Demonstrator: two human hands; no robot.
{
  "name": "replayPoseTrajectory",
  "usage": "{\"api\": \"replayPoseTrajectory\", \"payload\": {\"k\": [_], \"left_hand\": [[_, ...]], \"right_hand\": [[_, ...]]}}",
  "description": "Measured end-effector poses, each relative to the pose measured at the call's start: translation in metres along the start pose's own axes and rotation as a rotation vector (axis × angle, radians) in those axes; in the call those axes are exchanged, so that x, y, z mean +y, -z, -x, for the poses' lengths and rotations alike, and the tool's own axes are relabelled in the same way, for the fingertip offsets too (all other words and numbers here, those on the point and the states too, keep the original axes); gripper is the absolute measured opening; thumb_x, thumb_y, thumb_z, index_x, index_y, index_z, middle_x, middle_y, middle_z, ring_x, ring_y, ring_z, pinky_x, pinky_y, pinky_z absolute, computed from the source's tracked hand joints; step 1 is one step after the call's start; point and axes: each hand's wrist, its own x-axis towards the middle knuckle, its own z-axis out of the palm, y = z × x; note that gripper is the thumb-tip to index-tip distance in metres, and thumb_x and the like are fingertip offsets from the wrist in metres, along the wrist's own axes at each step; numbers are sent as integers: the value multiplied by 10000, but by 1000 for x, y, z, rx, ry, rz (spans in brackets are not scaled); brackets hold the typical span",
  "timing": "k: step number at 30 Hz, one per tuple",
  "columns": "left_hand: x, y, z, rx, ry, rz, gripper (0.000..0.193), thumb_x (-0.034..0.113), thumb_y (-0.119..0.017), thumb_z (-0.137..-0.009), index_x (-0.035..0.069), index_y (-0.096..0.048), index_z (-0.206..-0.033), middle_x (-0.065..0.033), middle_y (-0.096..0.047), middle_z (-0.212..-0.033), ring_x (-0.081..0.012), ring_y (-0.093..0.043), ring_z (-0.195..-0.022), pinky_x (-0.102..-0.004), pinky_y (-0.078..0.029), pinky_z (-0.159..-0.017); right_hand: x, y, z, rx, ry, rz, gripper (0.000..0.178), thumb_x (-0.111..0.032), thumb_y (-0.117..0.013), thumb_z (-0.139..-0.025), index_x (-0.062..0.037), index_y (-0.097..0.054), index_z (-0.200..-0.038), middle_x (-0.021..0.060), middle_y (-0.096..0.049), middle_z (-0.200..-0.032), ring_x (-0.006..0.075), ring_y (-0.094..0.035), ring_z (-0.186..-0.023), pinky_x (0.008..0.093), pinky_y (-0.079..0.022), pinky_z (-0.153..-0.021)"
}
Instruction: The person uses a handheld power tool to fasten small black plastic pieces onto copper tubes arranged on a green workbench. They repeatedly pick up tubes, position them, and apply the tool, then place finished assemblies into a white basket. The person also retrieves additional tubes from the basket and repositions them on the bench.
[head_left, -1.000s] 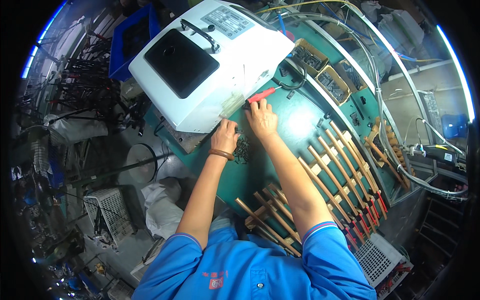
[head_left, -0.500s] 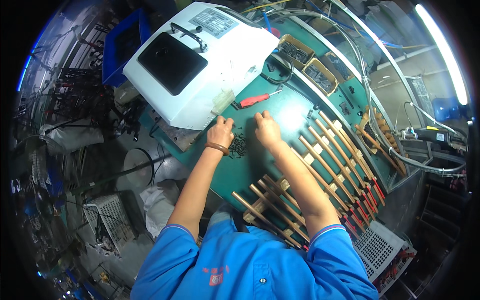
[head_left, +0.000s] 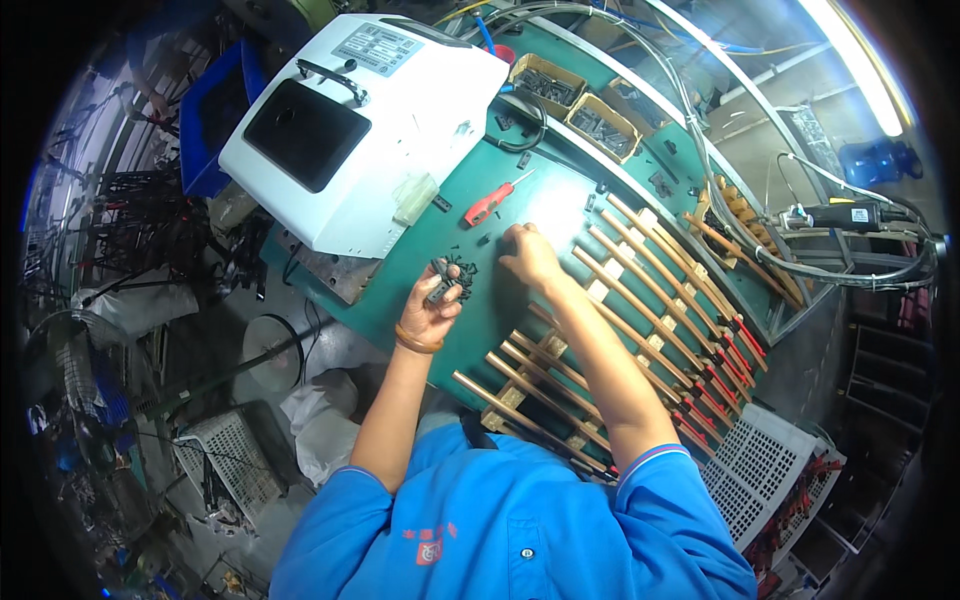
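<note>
One dark block (head_left: 436, 292) gripped in your left hand (head_left: 432, 314), fingers curled, near the screw pile (head_left: 463, 278) on the green table (head_left: 475, 330) — slackened grip could drop it there. Your right hand (head_left: 532, 258): fingers bent, can't tell if holding anything — careless sweep might scatter the screw pile.

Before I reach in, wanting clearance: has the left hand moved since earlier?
Yes: the left hand moved away from the white machine, toward the blue shirt.

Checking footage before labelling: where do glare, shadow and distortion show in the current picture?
Head view: pale glare on the green table beyond the right hand; head view: tube light blown out white; head view: dark shadow left of that hand; head view: straight edges bow near the black rim.
</note>
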Motion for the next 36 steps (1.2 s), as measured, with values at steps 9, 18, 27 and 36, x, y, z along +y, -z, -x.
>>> {"api": "replayPoseTrajectory", "payload": {"k": [9,18,27,36], "left_hand": [[-19,-24,-21,186,116,-352,309,210,-522,-895,114,-501,-1188,-70,-586,-988,-179,-603,-830,-280,-496,-571],[-120,-83,-48,-7,412,-45,428,398,-377,-981,82,-500,-1241,-106,-545,-1228,-245,-524,-1135,-407,-419,-981],[-203,-127,-71,54,665,-279,163,230,-551,-944,119,-568,-1062,-23,-592,-978,-111,-577,-765,-226,-483,-552],[-154,-100,-88,257,457,-417,223,282,-505,-966,111,-526,-1107,5,-522,-844,-84,-485,-635,-187,-400,-463]], "right_hand": [[-29,20,13,-8,-249,-546,290,-23,-696,-664,-46,-597,-936,150,-594,-825,292,-622,-813,384,-513,-734],[-35,78,134,551,230,206,131,-73,-587,-736,-48,-542,-856,120,-503,-858,304,-547,-801,398,-490,-634],[39,187,230,845,132,2,69,-79,-625,-789,-58,-612,-854,98,-608,-778,252,-605,-696,345,-511,-613],[186,319,187,1414,85,-361,136,-68,-620,-859,-12,-609,-982,49,-661,-754,92,-594,-634,246,-496,-591]]}}
